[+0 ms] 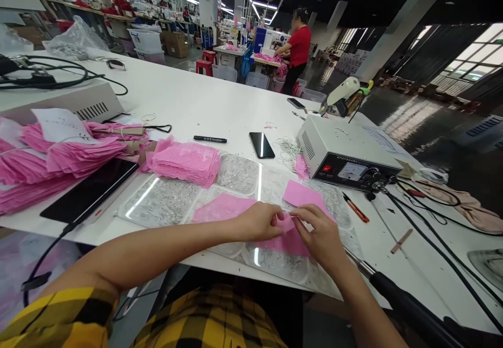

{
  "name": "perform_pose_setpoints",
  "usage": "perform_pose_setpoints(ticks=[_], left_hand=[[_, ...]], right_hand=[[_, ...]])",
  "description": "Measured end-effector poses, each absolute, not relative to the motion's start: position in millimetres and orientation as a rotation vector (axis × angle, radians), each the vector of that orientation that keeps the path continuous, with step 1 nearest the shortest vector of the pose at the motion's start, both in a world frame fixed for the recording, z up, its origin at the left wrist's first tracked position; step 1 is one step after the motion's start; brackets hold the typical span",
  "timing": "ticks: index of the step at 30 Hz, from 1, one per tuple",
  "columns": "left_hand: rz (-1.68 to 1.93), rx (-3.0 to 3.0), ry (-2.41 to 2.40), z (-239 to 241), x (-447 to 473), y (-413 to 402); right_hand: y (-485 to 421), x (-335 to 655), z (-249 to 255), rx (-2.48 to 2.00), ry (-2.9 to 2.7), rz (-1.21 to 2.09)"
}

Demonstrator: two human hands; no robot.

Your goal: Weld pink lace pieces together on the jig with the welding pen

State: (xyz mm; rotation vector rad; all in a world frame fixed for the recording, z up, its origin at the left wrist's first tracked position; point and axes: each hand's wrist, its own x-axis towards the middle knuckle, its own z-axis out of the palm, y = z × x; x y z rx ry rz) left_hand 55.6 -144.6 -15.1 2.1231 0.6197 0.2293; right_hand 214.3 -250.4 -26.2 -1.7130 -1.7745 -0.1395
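Note:
My left hand (264,221) is closed, thumb and fingers pinching the edge of a pink fabric piece (288,243). Facing it, my right hand (320,232) pinches the same fabric at its upper edge, the fingertips of both hands almost meeting. The fabric lies over a clear patterned mat (271,261). Left of my hands another part of pink fabric (220,206) is spread flat, and a small pink piece (301,193) lies just beyond them. Beside my right forearm is a soldering-iron-like tool with a black handle (396,293); its metal tip is partly hidden near my wrist.
A stack of pink lace fabric (184,162) stands at the mat's left, near bundled pink pieces (70,154) and a black tablet (90,188). Beyond are a marker (210,139) and a phone (262,145). A power box (349,154) and orange cutter (357,208) are right.

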Motion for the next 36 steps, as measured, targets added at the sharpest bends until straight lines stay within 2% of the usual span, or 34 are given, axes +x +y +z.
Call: perform_pose_setpoints(ticks=[8,14,20,26,36], left_hand=[[0.408,1.558,0.857,-17.0,22.9,-118.8],[0.543,1.093,1.006,-19.6,-4.9,-111.4],[0.628,0.799,1.008,-4.7,0.5,-113.6],[0.66,0.79,1.088,-1.8,-9.2,-101.3],[0.395,1.441,1.296,-14.2,-75.2,-101.8]], right_hand=[[-207.4,170.5,0.1,-1.603,-1.75,0.06],[-215.0,146.9,-11.0,-1.708,-1.815,0.268],[-198.2,122.9,-26.7,-1.886,-1.857,-0.1],[-184.5,132.9,-34.2,-1.597,-2.102,-0.442],[-200.9,149.9,-46.7,-1.262,-2.334,-0.453]])
